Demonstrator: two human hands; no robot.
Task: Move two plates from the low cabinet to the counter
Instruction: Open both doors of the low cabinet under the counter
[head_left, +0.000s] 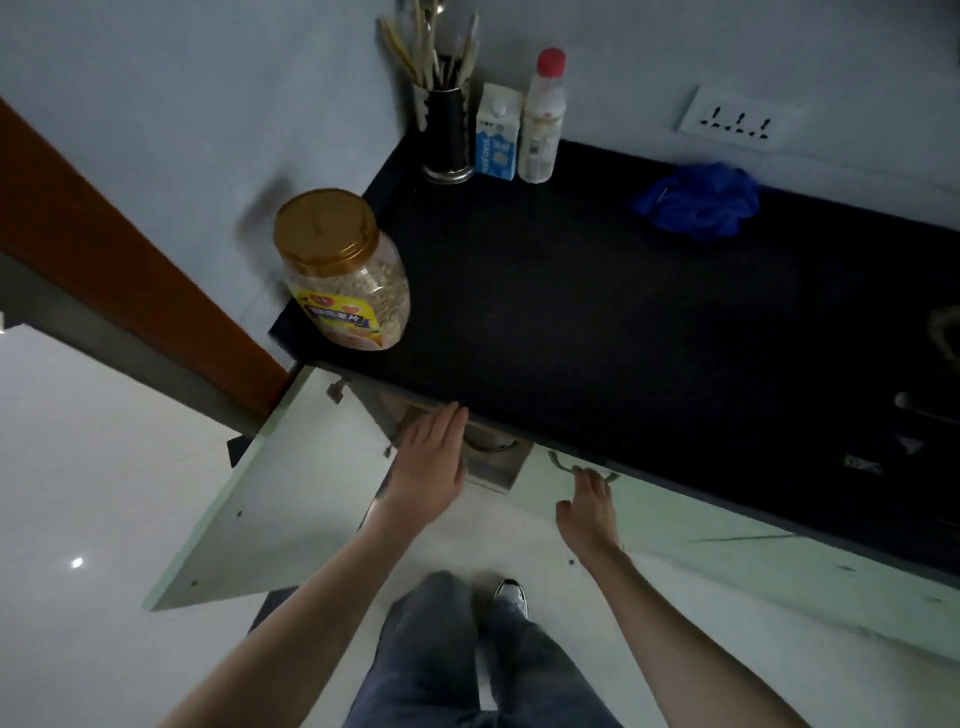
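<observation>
Below the black counter (623, 312) the low cabinet stands with its left door (291, 493) swung wide open. My left hand (428, 462) reaches flat, fingers apart, into the cabinet opening and holds nothing. A pale round shape (491, 446), possibly plates, shows in the dark opening just right of that hand. My right hand (587, 506) rests its fingertips on the metal handle (563, 465) of the right door (727, 551). Most of the cabinet's inside is hidden under the counter.
On the counter stand a gold-lidded jar (340, 270) at the left front corner, a utensil holder (448, 135), a milk carton (496, 137) and a red-capped bottle (543, 117) at the back, and a blue cloth (698, 200). My legs and shoe (511, 597) stand on the pale floor.
</observation>
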